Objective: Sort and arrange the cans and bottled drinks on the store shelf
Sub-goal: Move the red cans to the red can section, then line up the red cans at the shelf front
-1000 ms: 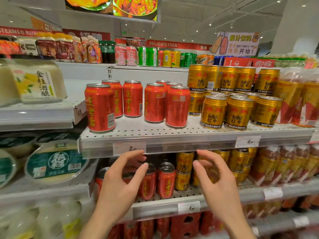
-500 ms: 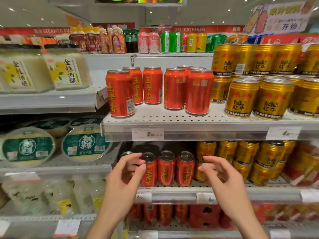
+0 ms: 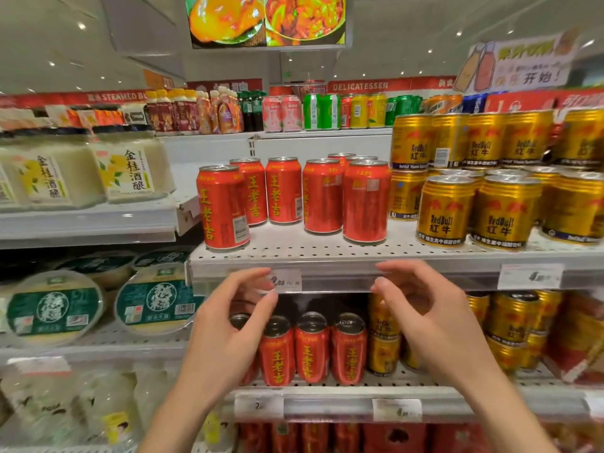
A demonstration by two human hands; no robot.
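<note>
Both hands have risen to the shelf edge; left hand (image 3: 225, 322) and right hand (image 3: 421, 315) hover loosely curled, empty. Uneven red aluminium herbal-tea cans (image 3: 365, 201) stand at twelve o'clock: grip bodies, align labels forward.

Both hands raised in front, forearms coming up from the bottom edge. Left hand (image 3: 225, 325): fingers loosely curled, thumb up and apart from the index, nothing held. Right hand (image 3: 425, 318): same pose mirrored, fingers half-bent, thumb tip near the index tip, holding nothing. Palms face each other, hands well apart, at about the same height.
</note>
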